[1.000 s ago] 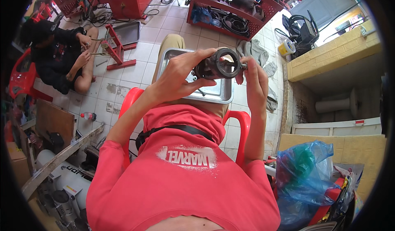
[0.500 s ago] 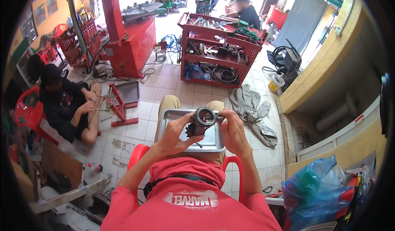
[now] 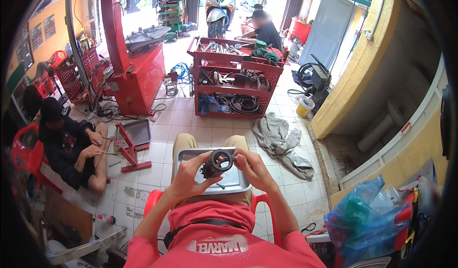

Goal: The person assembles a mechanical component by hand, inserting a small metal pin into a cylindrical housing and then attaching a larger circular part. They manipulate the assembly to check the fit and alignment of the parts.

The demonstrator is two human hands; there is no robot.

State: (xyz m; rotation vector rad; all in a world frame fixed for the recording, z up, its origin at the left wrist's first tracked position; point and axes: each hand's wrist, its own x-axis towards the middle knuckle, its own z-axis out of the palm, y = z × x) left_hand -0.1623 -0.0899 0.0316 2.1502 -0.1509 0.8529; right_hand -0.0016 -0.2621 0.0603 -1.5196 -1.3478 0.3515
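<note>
Over my lap I hold a dark, hollow, cylindrical machine part (image 3: 208, 168) with a thick round rim and a toothed lower edge. My left hand (image 3: 189, 175) wraps around its left side, thumb below and fingers above. At the right of the rim, my right hand (image 3: 256, 169) is closed in a pinch; what sits between its fingertips is too small to make out. Beneath both hands a shallow silver metal tray (image 3: 238, 186) rests on my thighs. A small dark piece (image 3: 220, 186) lies in it, close under the part.
A red tool cart (image 3: 234, 89) loaded with tools stands ahead. To the left, a person (image 3: 71, 144) sits working by a red metal stand (image 3: 131, 149). A grey cloth (image 3: 281, 144) lies on the tiles at right, and blue plastic bags (image 3: 362, 218) sit at the lower right.
The view has tilted upward and shifted right. My right fingers have come closer to the part's rim. The part has turned slightly in my left hand, which keeps its grip.
</note>
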